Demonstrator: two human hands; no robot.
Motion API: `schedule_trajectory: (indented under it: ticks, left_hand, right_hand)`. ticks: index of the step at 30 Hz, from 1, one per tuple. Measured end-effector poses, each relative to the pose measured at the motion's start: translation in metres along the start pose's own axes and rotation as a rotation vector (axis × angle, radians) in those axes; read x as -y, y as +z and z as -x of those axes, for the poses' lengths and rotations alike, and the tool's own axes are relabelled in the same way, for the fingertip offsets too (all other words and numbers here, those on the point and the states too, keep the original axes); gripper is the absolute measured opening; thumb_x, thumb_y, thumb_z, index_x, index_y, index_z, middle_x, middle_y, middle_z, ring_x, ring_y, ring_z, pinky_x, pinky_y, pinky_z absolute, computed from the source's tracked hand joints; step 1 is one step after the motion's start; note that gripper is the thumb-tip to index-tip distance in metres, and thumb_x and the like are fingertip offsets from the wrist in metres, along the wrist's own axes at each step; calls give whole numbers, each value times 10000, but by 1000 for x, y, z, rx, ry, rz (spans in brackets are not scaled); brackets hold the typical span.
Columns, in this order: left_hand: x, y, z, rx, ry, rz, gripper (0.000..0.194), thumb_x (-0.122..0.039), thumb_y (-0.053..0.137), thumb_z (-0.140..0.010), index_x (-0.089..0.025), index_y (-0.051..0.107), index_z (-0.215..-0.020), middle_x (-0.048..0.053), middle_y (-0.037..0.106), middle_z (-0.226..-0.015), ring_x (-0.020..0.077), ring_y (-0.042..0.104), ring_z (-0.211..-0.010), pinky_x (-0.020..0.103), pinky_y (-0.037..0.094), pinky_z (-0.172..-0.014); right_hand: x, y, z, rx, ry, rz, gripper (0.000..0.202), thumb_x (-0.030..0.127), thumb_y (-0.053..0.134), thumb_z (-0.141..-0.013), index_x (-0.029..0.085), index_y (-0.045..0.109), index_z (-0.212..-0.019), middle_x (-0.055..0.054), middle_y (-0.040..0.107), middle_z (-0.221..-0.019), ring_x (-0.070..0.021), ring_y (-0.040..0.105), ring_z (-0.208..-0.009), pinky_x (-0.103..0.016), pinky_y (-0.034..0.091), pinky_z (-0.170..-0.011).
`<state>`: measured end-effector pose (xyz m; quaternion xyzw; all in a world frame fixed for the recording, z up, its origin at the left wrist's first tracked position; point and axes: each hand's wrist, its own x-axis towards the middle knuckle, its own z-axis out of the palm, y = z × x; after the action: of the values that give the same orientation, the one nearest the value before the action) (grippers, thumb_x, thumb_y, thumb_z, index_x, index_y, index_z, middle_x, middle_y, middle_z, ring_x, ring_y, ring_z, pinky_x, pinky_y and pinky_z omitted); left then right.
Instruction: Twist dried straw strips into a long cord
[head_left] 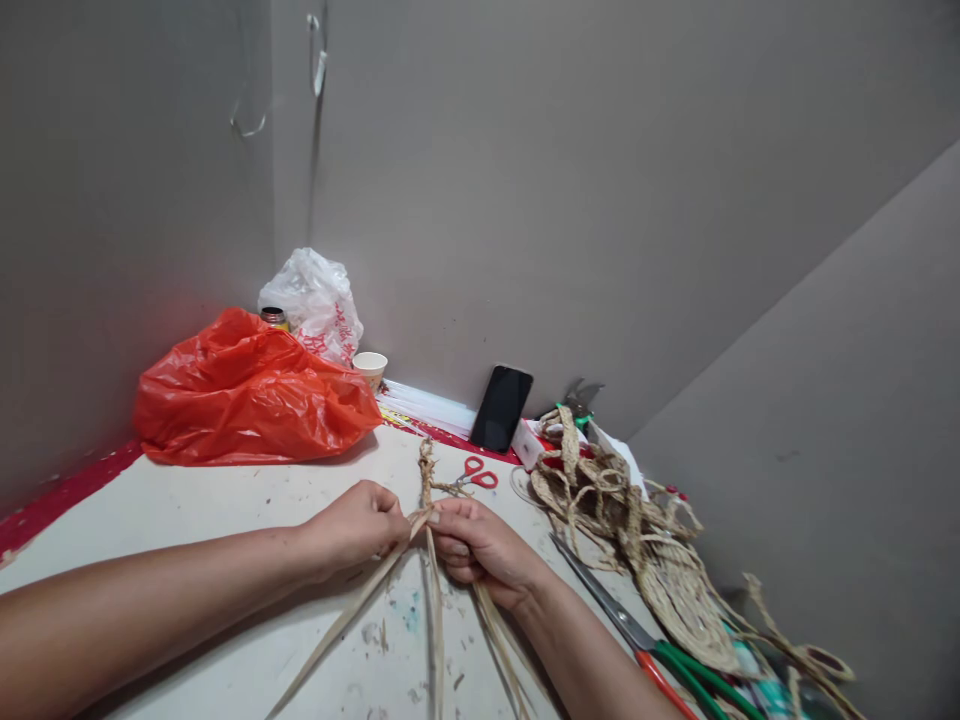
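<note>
My left hand [365, 522] and my right hand [478, 545] meet at the middle of the table. Both are closed on pale straw strands [435, 620], pinched where they cross. From this point several loose strands fan down toward the bottom edge, one out to the left, one straight down and others below my right hand. A short twisted braid [426, 468] of the same fibre stands above my fingertips, with a thin side piece reaching right toward small red-handled scissors [480, 473].
A red plastic bag [255, 395], white bag [319, 300] and paper cup [370, 368] are at the back left. A phone [502, 408] leans on the wall. Coiled braids [675, 590] and large shears [626, 622] lie right. Scraps dot the white table [225, 510].
</note>
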<state>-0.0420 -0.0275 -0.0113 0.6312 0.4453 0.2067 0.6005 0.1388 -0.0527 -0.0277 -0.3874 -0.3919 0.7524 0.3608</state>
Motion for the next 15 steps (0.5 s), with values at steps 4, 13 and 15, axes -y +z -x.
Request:
schedule_trajectory:
  ticks: [4,13,15]
  left_hand:
    - [0,5,4,-71,-24,71,122,-256,508,-581,-168,440,-533,-60,394,-446,65,285,-456,224,186,-464]
    - [5,13,-3,-118,-2,34,114,-229,500,-596,-176,424,-531,-66,376,-440,72,309,-459,227,192,-467]
    - [7,14,-4,-102,19,0,86,-218,494,-596,-170,446,-542,-60,393,-457,75,326,-467,227,209,-472]
  right_hand:
    - [0,0,-1,-21,-15,0,218,312,659,-762,113,595,-700,105,320,-401,-4,123,-337,-147,63,-320]
    - [-3,2,-3,-110,-18,2,270,355,711,-709,109,615,-764,103,370,-374,-5,147,-323,-158,62,-317]
    - [-3,3,-3,-128,-21,1,272,356,722,-696,123,582,-714,102,377,-375,-4,155,-320,-156,64,-315]
